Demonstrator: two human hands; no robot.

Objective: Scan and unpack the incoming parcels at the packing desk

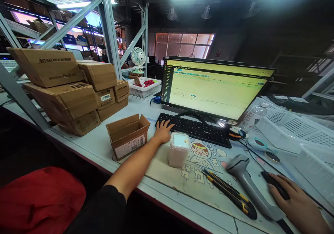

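Observation:
My left hand (163, 131) rests on the left end of a black keyboard (194, 129), fingers spread over the keys. My right hand (296, 201) lies curled over a black mouse (276, 186) at the lower right. Between them on a desk mat (193, 178) stand a small bubble-wrapped package (178, 150), a yellow-and-black utility knife (229, 193) and a grey barcode scanner (250, 188). A monitor (212, 88) with a pale yellow page stands behind the keyboard.
An open empty cardboard box (128, 135) sits left of my left hand. Stacked sealed cartons (70, 91) fill the left of the white table (91, 143). White plastic baskets (300, 136) lie at right, another basket (144, 87) and a small fan (138, 58) behind.

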